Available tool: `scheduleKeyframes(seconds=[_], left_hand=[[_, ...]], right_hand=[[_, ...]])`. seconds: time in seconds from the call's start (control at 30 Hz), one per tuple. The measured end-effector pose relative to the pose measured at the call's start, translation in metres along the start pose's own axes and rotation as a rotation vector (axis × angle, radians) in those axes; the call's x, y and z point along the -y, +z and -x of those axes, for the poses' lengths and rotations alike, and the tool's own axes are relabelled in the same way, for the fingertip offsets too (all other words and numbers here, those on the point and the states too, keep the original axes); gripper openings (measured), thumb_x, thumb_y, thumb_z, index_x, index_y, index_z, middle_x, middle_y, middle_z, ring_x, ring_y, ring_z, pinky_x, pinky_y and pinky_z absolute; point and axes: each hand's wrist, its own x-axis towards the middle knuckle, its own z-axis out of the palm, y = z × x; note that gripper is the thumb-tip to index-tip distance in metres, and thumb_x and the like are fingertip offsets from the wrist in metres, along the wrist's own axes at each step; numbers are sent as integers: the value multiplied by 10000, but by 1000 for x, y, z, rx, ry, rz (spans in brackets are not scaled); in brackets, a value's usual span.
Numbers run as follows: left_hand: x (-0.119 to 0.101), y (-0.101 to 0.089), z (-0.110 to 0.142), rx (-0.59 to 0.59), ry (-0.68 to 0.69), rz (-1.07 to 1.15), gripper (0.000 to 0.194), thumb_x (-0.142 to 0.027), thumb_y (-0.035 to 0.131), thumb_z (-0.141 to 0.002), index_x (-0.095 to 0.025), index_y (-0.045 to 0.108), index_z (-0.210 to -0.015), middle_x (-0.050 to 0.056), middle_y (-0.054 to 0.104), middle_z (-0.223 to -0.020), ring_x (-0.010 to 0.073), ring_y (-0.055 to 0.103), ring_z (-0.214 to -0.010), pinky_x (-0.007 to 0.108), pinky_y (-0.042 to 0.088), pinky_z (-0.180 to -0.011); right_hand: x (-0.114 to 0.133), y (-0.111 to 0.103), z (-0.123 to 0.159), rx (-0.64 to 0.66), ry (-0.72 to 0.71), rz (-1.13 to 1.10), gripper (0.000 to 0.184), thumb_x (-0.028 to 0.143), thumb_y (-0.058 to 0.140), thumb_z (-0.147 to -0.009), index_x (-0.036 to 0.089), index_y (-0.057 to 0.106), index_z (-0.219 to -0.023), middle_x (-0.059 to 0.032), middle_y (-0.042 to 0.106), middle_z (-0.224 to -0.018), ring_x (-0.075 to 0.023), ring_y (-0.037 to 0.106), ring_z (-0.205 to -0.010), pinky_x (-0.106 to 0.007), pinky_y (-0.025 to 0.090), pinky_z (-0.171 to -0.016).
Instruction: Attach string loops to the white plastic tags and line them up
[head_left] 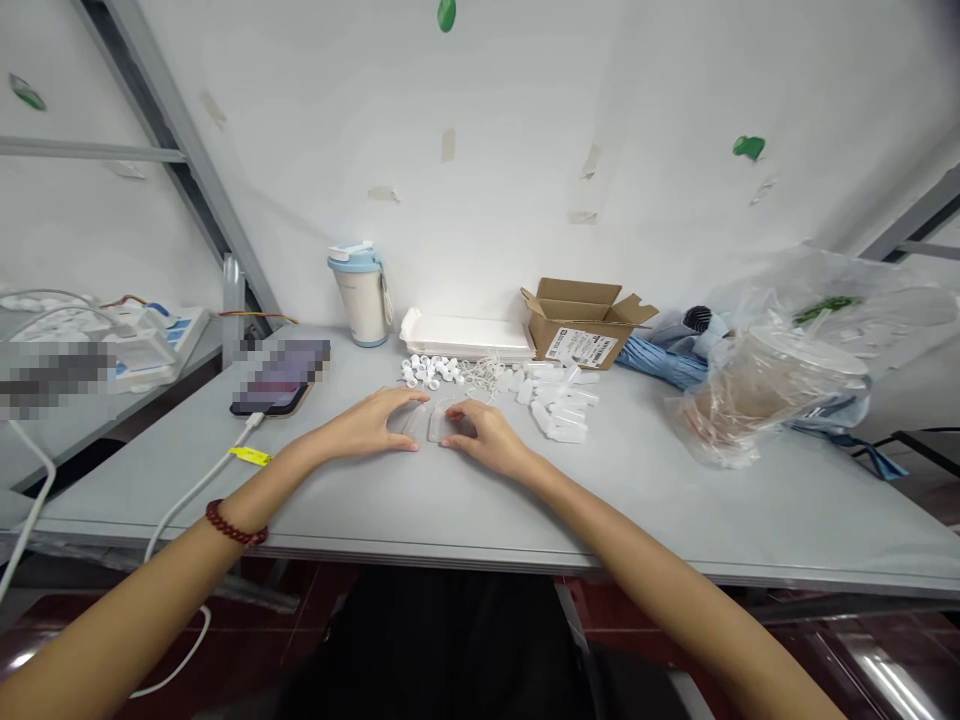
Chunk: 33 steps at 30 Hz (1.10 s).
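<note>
My left hand [375, 423] is curved around a clear plastic piece [415, 421], gripping it between thumb and fingers just above the table. Facing it, my right hand [487, 437] has its thumb and fingertips on a second clear plastic piece [435, 422]. A narrow gap separates the two pieces; their exact kind is hard to make out. Behind my hands lie a group of small white caps [433, 371], a tangle of thin white cords [484, 374] and a pile of clear, translucent plastic pieces [562, 405].
Along the wall stand a cream tumbler [363, 300], a white tray [469, 337] and an open cardboard box [577, 325]. A charging phone [281, 380] lies left, its cable crossing the table edge. At right are a blue umbrella [660, 360] and a bagged cup [772, 385].
</note>
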Motion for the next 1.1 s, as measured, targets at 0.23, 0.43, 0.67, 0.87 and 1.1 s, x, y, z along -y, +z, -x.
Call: scheduleKeyframes(seconds=[0.23,0.43,0.67,0.87,1.1], left_hand=[[6,7,-13,-30,-55,131,635,-517,712,-621,-212,591,-1165,68,640,-1051,215,592,-868,355,485,-800],[2,3,-16,-3,-23,67,700,-505,712,-623,-212,546,-1237,82,609,-1136,224,594,-926,318,486,-785],[2,4,-14,-5,-54,140,643,-489,692,-644,-227,564,-1217,87,621,-1161,233,598,-929,355,490,-804],[6,12,-15,-36,-100,265,660,-474,730,-616,-205,564,-1196,105,600,-1201,246,606,-951,416,490,-855],[4,2,-15,-66,-106,494,493,-355,717,-603,-193,564,-1043,94,589,-1186,244,587,-1071,415,467,-933]], right_hand=[[1,-1,0,16,-16,31,279,278,731,-752,145,618,-970,-72,645,-937,-182,582,-877,-334,455,-790],[1,-2,2,31,-34,41,276,282,717,-767,147,605,-981,-81,636,-951,-196,575,-911,-346,453,-811],[0,-2,4,27,-54,39,278,289,717,-766,163,599,-984,-83,631,-963,-205,574,-919,-360,462,-812],[0,-3,4,36,-43,59,276,294,719,-767,160,594,-974,-85,626,-967,-206,572,-918,-359,461,-812],[1,-3,5,28,-15,72,295,293,727,-761,152,590,-981,-82,631,-956,-198,567,-907,-346,455,-799]])
